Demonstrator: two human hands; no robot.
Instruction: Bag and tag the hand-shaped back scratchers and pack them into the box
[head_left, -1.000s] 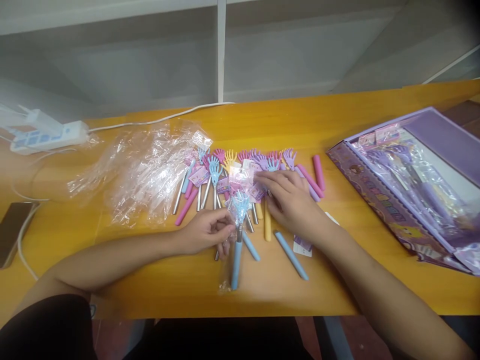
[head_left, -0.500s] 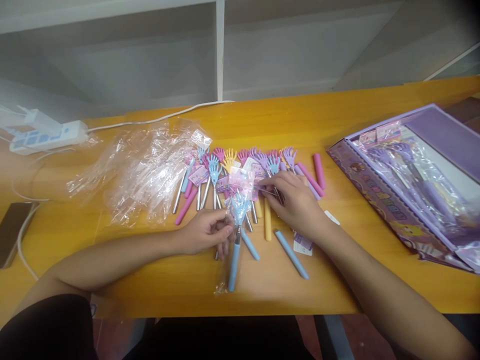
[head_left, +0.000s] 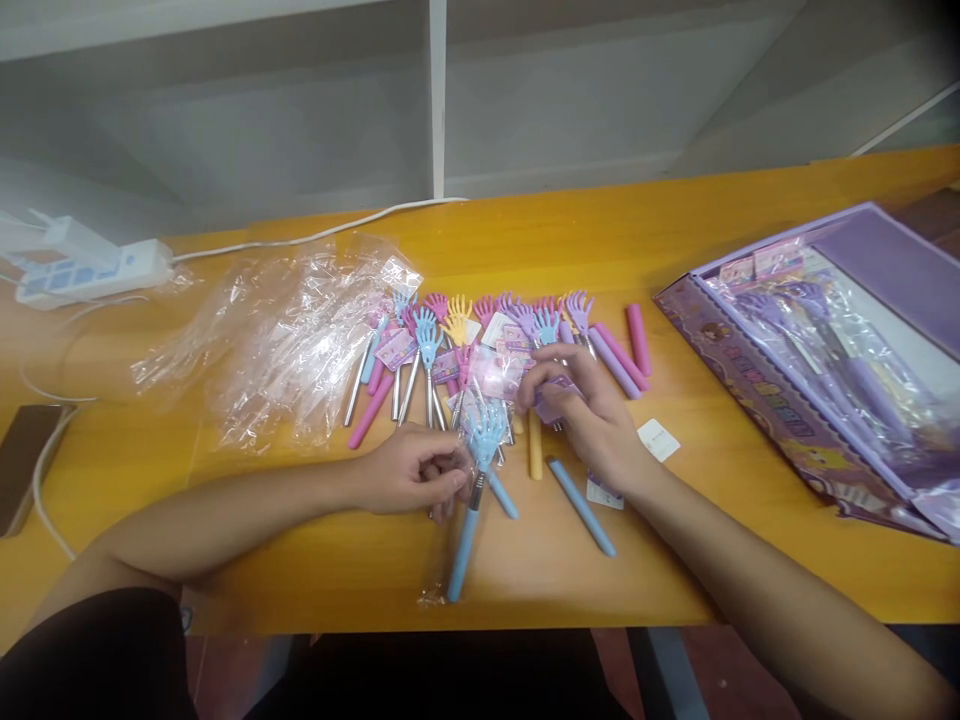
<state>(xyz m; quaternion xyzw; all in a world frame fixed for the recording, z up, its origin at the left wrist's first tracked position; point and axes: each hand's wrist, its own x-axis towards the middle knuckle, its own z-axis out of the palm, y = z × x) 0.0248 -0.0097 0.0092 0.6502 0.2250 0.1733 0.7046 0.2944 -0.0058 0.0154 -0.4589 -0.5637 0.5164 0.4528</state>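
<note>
Near the front of the table, my left hand is closed on the edge of a clear plastic bag. Inside the bag lies a light-blue back scratcher, its hand-shaped head up and its blue handle slanting toward me. My right hand is closed on a small purple card, right of the bag's upper end. Behind both hands is a pile of back scratchers in blue, pink, yellow and purple, with metal rods and printed cards among them.
Clear plastic bags are heaped on the left, near a white power strip. At right stands an open purple box containing bagged back scratchers. A loose blue tube, a white card and pink tubes lie on the table.
My right hand has let go of the bag's top, moved slightly right and now holds a purple card. The bagged back scratcher has tilted, its handle end shifting left and nearer to me.
</note>
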